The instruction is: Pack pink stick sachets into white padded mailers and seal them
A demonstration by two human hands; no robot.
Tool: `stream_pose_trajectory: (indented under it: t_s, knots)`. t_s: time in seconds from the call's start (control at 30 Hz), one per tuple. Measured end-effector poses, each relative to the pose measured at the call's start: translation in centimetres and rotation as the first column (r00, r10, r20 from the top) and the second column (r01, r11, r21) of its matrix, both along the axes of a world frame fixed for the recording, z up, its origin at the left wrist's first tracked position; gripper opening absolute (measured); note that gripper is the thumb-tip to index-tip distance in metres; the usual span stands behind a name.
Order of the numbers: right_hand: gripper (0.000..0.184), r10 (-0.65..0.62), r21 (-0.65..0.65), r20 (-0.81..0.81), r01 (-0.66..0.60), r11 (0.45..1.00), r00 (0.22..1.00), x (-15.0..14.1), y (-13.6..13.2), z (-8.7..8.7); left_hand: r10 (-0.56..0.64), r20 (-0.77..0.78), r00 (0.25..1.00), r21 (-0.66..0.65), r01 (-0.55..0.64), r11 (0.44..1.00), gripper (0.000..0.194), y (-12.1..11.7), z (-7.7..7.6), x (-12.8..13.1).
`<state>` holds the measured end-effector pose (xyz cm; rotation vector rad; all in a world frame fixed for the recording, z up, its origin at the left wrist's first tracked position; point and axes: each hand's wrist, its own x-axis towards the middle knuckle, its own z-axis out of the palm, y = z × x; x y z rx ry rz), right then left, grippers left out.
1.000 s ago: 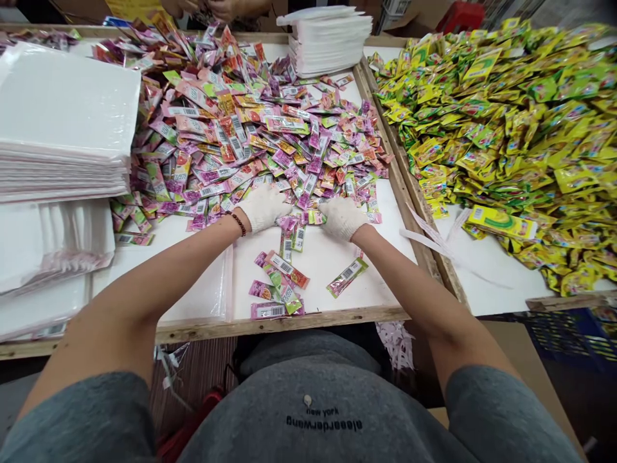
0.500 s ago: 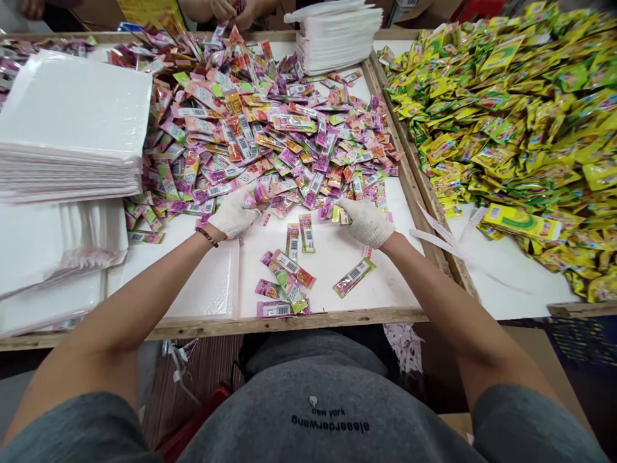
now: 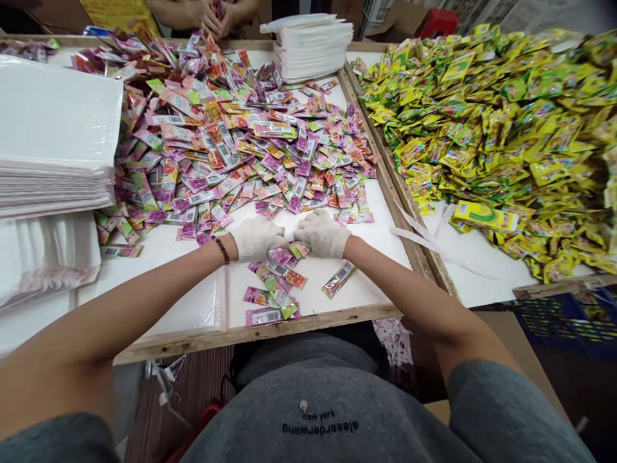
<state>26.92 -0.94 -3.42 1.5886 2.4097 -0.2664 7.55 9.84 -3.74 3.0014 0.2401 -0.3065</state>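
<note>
Left hand [image 3: 260, 238] and right hand [image 3: 322, 234] have drawn together over stick sachets [image 3: 281, 258], fingers curled, grip unclear; the desk's [image 3: 364, 288] wood-edged sections contain stick sachets and yellow packets [image 3: 486, 217].

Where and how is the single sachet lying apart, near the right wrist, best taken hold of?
Probably at the middle of the single sachet, coming from above, with a pinch across its two long edges. It is long and narrow, lies flat and slanted on the white tabletop, and its middle is uncovered.
</note>
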Motion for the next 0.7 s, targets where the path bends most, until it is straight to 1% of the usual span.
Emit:
stream_pose_trajectory:
  t_s: [0.07, 0.1, 0.17, 0.23, 0.27, 0.3, 0.33, 0.4, 0.47, 0.5, 0.53, 0.57, 0.6, 0.63, 0.7]
  knots:
    - [0.032, -0.038, 0.038, -0.011, 0.038, 0.999, 0.999, 0.8, -0.8, -0.4, -0.076, -0.057, 0.996, -0.003, 0.076, 0.997, 0.022, 0.0, 0.1, 0.3]
    - [0.034, -0.056, 0.046, -0.028, 0.057, 0.997, 0.998, 1.3, -1.3, -0.6, -0.092, -0.062, 0.994, -0.007, 0.092, 0.996, 0.019, -0.1, 0.2, 0.3]
    - [0.036, -0.11, 0.029, -0.083, 0.113, 0.993, 0.99, 2.5, -2.2, -1.0, -0.089, -0.024, 0.996, -0.02, 0.089, 0.996, 0.013, -0.2, 0.1, 0.2]
    - [0.035, -0.219, 0.008, -0.164, 0.223, 0.975, 0.962, 3.9, -2.5, -1.3, -0.096, 0.033, 0.995, -0.042, 0.097, 0.994, 0.012, -0.1, 0.0, -0.2]
    - [0.033, -0.295, 0.013, -0.214, 0.305, 0.952, 0.931, 4.7, -2.4, -1.4, -0.097, 0.069, 0.993, -0.05, 0.1, 0.994, 0.014, 0.0, 0.0, -0.4]
    - [0.032, -0.375, 0.03, -0.272, 0.397, 0.917, 0.886, 5.6, -2.0, -1.5, -0.091, 0.108, 0.99, -0.053, 0.097, 0.994, 0.017, 0.1, 0.0, -0.6]
    - [0.034, -0.449, 0.055, -0.335, 0.492, 0.869, 0.828, 6.5, -1.4, -1.5, -0.079, 0.144, 0.986, -0.052, 0.087, 0.995, 0.018, 0.3, 0.0, -0.7]
    - [0.044, -0.579, 0.083, -0.435, 0.671, 0.737, 0.689, 8.2, 0.5, -1.4, -0.032, 0.183, 0.983, -0.052, 0.042, 0.998, 0.018, 0.5, 0.3, -0.8]
    - [0.051, -0.705, 0.051, -0.441, 0.8, 0.598, 0.555, 9.5, 2.3, -1.5, 0.035, 0.154, 0.987, -0.05, -0.028, 0.998, 0.016, 0.4, 0.6, -0.5]
    - [0.052, -0.76, 0.025, -0.406, 0.837, 0.547, 0.508, 9.9, 3.0, -1.6, 0.067, 0.113, 0.991, -0.045, -0.063, 0.997, 0.016, 0.2, 0.6, -0.3]
    - [0.052, -0.798, 0.004, -0.359, 0.856, 0.517, 0.484, 10.1, 3.4, -1.8, 0.099, 0.064, 0.993, -0.036, -0.097, 0.995, 0.017, 0.0, 0.6, -0.1]
    - [0.051, -0.813, -0.009, -0.316, 0.855, 0.518, 0.489, 10.1, 3.5, -2.1, 0.129, 0.017, 0.991, -0.022, -0.129, 0.991, 0.019, -0.2, 0.5, 0.0]
    - [0.051, -0.805, -0.016, -0.284, 0.837, 0.547, 0.521, 10.0, 3.2, -2.4, 0.158, -0.019, 0.987, -0.01, -0.158, 0.987, 0.023, -0.3, 0.4, 0.1]
    - [0.051, -0.778, -0.022, -0.262, 0.803, 0.596, 0.571, 9.7, 2.4, -2.7, 0.186, -0.039, 0.982, -0.007, -0.187, 0.982, 0.03, -0.3, 0.1, 0.0]
    - [0.053, -0.695, -0.044, -0.249, 0.709, 0.704, 0.675, 8.9, 0.1, -3.3, 0.255, -0.039, 0.966, -0.029, -0.256, 0.966, 0.049, -0.1, -0.5, -0.4]
